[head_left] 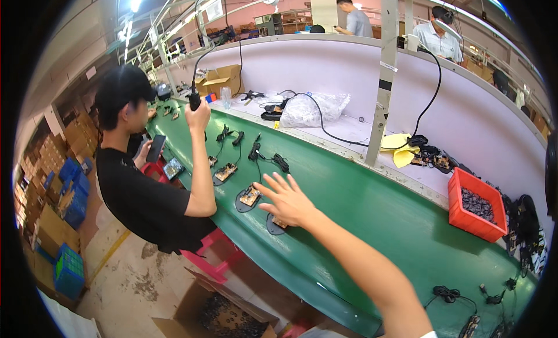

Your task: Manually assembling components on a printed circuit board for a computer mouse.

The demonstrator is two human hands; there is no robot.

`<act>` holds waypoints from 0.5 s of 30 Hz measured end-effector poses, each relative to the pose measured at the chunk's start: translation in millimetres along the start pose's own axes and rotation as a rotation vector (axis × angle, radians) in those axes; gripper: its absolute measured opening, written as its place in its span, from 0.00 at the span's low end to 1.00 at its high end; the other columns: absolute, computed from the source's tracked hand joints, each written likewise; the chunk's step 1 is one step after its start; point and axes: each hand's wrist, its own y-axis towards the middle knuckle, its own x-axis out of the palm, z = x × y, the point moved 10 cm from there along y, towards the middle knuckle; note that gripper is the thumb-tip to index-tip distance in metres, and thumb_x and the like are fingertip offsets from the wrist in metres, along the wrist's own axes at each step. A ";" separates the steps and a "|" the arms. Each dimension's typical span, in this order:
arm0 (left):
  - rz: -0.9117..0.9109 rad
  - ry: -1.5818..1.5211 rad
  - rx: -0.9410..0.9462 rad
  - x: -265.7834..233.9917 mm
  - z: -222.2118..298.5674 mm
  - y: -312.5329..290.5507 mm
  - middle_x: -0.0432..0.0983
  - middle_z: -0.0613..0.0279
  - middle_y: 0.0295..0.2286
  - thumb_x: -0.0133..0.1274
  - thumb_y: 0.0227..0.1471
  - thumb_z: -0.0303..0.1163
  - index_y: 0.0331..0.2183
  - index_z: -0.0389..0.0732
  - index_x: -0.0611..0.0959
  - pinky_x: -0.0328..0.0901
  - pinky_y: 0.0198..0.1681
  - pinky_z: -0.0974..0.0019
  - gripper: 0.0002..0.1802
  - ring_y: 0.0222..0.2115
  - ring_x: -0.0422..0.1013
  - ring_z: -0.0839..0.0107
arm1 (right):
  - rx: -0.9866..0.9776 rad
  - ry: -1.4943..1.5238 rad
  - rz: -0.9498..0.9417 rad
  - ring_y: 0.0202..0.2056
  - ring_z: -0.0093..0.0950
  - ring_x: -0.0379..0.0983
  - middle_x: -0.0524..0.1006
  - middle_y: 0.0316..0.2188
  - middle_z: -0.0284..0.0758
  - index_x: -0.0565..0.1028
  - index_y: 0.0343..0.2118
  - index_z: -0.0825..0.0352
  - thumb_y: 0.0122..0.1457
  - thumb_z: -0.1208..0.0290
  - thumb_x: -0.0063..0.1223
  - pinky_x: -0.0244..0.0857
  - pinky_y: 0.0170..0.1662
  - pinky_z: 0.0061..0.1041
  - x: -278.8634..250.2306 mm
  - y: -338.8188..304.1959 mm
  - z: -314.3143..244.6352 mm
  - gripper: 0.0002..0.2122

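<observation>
My right hand (288,203) reaches in from the lower right over the green work surface, palm down with its fingers spread. Under its palm side is a dark rounded plastic base (275,229) with a small circuit board, partly hidden by the hand. Just beyond the fingertips lies another dark base with a tan circuit board (250,197), its black cable running up to a coiled bundle. Whether my fingers touch either piece is hard to tell. My left hand is out of view.
A co-worker in black (145,187) sits at the left, holding a black tool and a phone. More boards with cables (225,172) lie farther along. A red bin (476,204) of small dark parts stands right; coiled cables (446,292) lie near. An open carton (215,309) sits below.
</observation>
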 end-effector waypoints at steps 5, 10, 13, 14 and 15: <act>-0.006 -0.038 -0.011 -11.2 0.7 -3.8 0.80 0.50 0.28 0.59 0.54 0.43 0.33 0.39 0.85 0.70 0.33 0.56 0.16 0.29 0.77 0.52 | 0.062 -0.064 -0.259 0.72 0.38 0.45 0.50 0.73 0.34 0.57 0.70 0.46 0.69 0.42 0.32 0.38 0.72 0.49 54.9 27.2 -12.2 0.29; 0.076 -0.087 0.013 -14.7 15.2 0.8 0.79 0.51 0.26 0.59 0.55 0.41 0.30 0.38 0.85 0.69 0.31 0.56 0.14 0.27 0.76 0.51 | -0.031 -0.081 -0.247 0.72 0.37 0.46 0.50 0.73 0.33 0.58 0.69 0.46 0.69 0.44 0.34 0.40 0.72 0.48 22.7 -46.0 -7.7 0.28; 0.049 -0.158 0.081 3.7 36.1 12.2 0.78 0.51 0.25 0.59 0.55 0.40 0.28 0.38 0.84 0.69 0.30 0.56 0.14 0.26 0.75 0.51 | 0.026 -0.099 -0.260 0.72 0.37 0.47 0.50 0.73 0.33 0.59 0.69 0.47 0.69 0.45 0.37 0.42 0.72 0.48 -15.9 -129.9 7.6 0.28; 0.016 -0.201 0.068 14.9 41.9 17.6 0.77 0.52 0.22 0.59 0.55 0.39 0.25 0.38 0.84 0.68 0.29 0.55 0.14 0.24 0.74 0.51 | 0.023 -0.106 -0.259 0.71 0.38 0.48 0.50 0.73 0.33 0.59 0.69 0.48 0.69 0.46 0.38 0.43 0.71 0.48 -28.7 -156.1 4.8 0.28; -0.021 -0.234 0.094 19.6 43.8 18.4 0.77 0.52 0.22 0.59 0.55 0.39 0.25 0.38 0.84 0.68 0.29 0.55 0.14 0.24 0.74 0.51 | 0.022 -0.106 -0.255 0.71 0.38 0.49 0.50 0.72 0.34 0.59 0.69 0.48 0.69 0.46 0.39 0.44 0.71 0.47 -39.4 -179.6 0.4 0.27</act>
